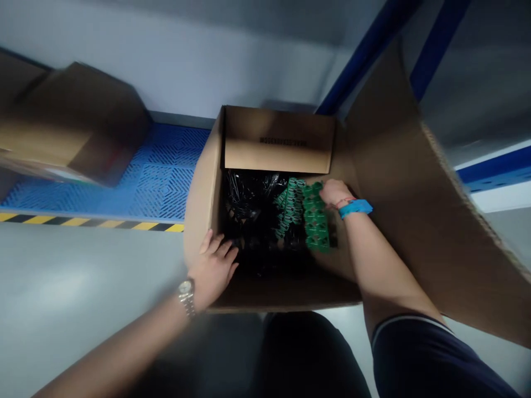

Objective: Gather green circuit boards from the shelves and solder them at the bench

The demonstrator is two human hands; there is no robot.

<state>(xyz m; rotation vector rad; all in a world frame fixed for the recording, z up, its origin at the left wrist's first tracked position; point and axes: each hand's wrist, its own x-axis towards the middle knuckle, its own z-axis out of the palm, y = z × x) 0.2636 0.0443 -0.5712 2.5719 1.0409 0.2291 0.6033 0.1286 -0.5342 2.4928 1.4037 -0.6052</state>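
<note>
An open cardboard box (203, 182) stands in front of me. My left hand (213, 268) rests at its near left rim, fingers spread, holding nothing. Inside the box, my right hand (334, 193) has its fingers closed at the upper right edge of a green panel with cut-outs and a scalloped edge (316, 221). Beside that panel, more green panels (291, 207) of the same look stand at a tilt. Crumpled black plastic bags (253, 193) fill the left of the box. Its near bottom is in deep shadow.
A smaller carton (277, 138) with printing is at the back of the box. A tall cardboard flap (398, 182) rises on the right, near blue rack beams (369, 50). Other cartons (78, 121) sit on blue plastic floor tiles (161, 177) edged with black-and-yellow tape (91, 222).
</note>
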